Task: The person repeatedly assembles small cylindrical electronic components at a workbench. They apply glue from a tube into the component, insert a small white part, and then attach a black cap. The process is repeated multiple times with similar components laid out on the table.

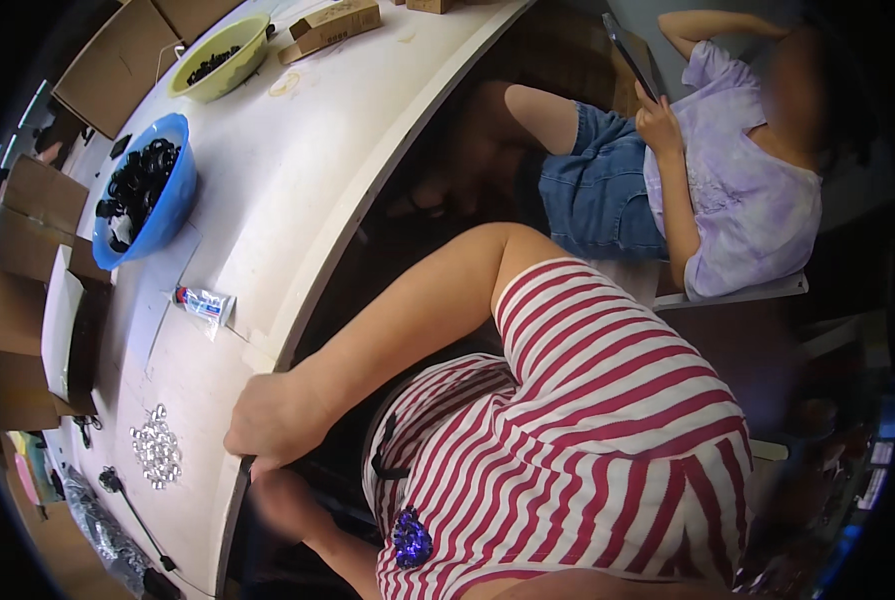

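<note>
My right hand (282, 418) is closed at the near edge of the white table (297, 230), its curled fingers turned away from view. Just below it in the picture, my left hand (292, 502) is bent in close, partly blurred, with its fingertips near the right hand's. A tiny dark bit shows between them at the table edge, too small to name. On the tabletop close to my hands lies a loose cluster of clear shiny stones (157, 447). A white, blue and red squeeze tube (204, 304) lies farther along.
A blue bowl (189, 190) holds black ring-like pieces; a yellow bowl (252, 72) holds small dark ones. Cardboard boxes (32, 310) line the table's far side. A black cord-like piece (139, 515) lies near a clear plastic bag (102, 525). Another person (737, 190) sits to my right, holding a tablet-like device (630, 55).
</note>
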The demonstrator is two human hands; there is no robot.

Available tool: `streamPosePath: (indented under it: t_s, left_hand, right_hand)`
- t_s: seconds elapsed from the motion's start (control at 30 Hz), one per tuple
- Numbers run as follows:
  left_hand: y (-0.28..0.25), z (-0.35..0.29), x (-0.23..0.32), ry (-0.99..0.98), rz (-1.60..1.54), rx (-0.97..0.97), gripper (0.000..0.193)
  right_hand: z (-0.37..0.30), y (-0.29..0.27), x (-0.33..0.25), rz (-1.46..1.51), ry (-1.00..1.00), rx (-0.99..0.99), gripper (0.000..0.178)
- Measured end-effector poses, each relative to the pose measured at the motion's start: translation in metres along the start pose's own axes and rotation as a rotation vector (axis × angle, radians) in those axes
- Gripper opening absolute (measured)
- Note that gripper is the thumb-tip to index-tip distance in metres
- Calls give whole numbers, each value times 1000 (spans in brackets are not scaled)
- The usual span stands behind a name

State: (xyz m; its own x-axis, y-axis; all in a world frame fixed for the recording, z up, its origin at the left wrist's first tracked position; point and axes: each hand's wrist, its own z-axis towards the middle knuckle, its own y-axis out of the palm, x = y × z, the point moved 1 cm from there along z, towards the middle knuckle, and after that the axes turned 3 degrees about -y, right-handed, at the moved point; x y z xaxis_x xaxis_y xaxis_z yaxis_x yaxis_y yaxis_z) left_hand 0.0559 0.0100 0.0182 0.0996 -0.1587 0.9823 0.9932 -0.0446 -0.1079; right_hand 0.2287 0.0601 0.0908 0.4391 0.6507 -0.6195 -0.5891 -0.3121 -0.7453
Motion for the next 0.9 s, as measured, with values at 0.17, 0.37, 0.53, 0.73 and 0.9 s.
streamPosePath:
  t_s: [0.17,0.37,0.53,0.73,0.9]
  left_hand:
    - [-11,22,37,85,-839,126,43]
    - [-25,35,46,215,-940,56,39]
    - [-8,34,45,166,-726,206,39]
    - [-15,28,43,93,-705,53,74]
    - [-33,-6,21,-28,-744,69,51]
  right_hand:
    - [-12,60,19,421,-104,-66,55]
    - [-43,85,4,910,91,42,32]
    - [-49,86,14,344,-133,345,27]
    - [-58,0,-19,1031,261,67,25]
    - [-31,-123,-46,889,-90,246,29]
